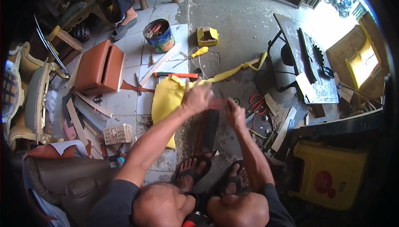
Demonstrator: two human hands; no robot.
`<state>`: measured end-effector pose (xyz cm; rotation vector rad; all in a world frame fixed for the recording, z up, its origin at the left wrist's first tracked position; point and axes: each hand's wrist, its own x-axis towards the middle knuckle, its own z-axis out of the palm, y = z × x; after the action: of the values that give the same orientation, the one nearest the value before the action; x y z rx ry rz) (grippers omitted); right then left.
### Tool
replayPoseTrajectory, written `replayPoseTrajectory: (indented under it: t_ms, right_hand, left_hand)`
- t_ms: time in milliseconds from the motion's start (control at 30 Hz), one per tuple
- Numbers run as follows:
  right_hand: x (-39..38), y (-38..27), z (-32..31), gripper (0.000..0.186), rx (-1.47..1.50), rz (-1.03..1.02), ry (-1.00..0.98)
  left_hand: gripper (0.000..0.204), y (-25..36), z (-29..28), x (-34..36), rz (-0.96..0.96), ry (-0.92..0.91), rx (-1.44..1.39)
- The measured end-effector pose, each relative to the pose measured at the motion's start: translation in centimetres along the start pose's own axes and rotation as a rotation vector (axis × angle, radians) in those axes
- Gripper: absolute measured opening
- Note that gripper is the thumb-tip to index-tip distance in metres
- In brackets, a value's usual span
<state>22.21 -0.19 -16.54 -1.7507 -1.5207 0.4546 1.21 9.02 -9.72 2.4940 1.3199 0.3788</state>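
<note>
Head view: left hand [197, 98] pinches yellow cloth [166, 98]; right hand [235, 112] pinches a red strip [217, 103], apparently mid-joining; aligning edges looks the likely need.

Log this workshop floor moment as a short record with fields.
setting: workshop floor, person seated, feet in sandals
left hand: gripping yellow fabric
right hand: on a small reddish piece, blurred
under hands: dark strip
right of hands: red-handled scissors
farther off: paint can, brown cushion, yellow stool
</note>
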Motion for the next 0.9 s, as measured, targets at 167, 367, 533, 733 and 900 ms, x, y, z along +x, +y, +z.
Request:
replayPoseTrajectory:
  t_ms: [167,367,533,733,900]
  right_hand:
    - [3.7,-11.0,-5.9,0.028,0.183,0.088,-0.004]
    - [-3.3,-11.7,-3.9,0.034,0.299,0.185,-0.094]
    - [-5.8,-12.7,1.1,0.035,0.345,0.087,-0.088]
    - [-6.4,-16.3,3.2,0.036,0.383,0.001,-0.245]
    - [-6.9,-14.0,3.7,0.042,0.286,-0.077,-0.106]
  left_hand:
    - [0.072,-12.7,-5.0,-1.7,-0.247,-0.121,0.42]
    - [0.067,-14.0,-6.8,-4.7,-0.378,-0.343,0.207]
    - [0.084,-16.1,-4.3,-10.4,-0.599,-0.097,0.026]
    - [0.078,-19.2,-3.2,-14.1,-1.011,0.006,-0.706]
    - [0.055,-10.0,-2.4,-12.3,-0.955,-0.088,-1.152]
